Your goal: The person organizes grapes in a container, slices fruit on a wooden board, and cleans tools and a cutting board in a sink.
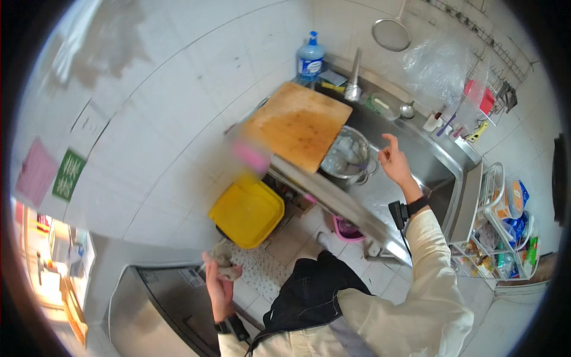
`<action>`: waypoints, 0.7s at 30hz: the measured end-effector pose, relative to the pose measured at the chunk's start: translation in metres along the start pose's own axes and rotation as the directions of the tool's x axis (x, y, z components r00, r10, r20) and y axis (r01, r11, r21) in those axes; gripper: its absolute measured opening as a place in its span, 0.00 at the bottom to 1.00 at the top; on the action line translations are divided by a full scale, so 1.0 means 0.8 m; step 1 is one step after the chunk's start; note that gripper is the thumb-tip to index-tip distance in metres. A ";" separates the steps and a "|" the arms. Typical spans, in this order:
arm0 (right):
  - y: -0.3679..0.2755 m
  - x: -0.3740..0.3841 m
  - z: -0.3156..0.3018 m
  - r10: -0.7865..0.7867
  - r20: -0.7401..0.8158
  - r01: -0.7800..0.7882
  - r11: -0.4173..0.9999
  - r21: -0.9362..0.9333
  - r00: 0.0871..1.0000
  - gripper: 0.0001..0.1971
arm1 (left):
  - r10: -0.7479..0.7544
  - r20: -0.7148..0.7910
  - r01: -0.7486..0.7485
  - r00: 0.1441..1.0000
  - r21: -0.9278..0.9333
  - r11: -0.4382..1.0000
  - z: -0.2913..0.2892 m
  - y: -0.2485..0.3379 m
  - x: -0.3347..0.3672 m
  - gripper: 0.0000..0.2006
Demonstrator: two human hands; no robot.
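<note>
My left hand [220, 287], low on the left, has its fingers around a crumpled grey-beige cloth [222, 257], held above the floor beside a steel-sided unit. Over the sink side, my right hand [395, 162] is raised with its index finger stretched and the others loosely bent; I see nothing in it. Just left of that hand stands a metal pot [347, 156] with cloudy, pale contents that I cannot make out. A large wooden cutting board [302, 122] lies across the left part of the steel sink [392, 193], beside the pot.
A yellow lidded bin [253, 214] stands on the floor under the board's corner. Behind the sink are a faucet [354, 80], a blue pump bottle [310, 59] and a ladle [407, 109]. A packed wire rack [505, 226] stands at right; a pink basin [348, 229] sits below.
</note>
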State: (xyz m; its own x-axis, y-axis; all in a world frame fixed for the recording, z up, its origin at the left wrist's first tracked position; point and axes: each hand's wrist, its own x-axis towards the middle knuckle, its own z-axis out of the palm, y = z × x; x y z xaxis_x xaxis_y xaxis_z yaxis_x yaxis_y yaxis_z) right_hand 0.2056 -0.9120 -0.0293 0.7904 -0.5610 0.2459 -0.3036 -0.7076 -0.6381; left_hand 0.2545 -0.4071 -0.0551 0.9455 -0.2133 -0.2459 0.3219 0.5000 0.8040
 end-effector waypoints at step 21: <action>0.128 0.394 0.123 -0.308 0.411 0.462 0.813 -0.354 0.858 0.11 | -0.521 0.468 0.547 0.713 0.093 0.832 0.448 -0.230 0.342 0.18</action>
State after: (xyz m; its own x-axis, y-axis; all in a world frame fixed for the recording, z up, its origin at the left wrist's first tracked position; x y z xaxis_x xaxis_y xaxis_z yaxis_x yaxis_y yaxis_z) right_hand 0.4758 -1.1194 -0.0889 0.9903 -0.0869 0.1081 -0.0705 -0.9866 -0.1471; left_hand 0.4365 -0.8584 -0.0759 0.4841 -0.8057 -0.3413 0.7805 0.2212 0.5848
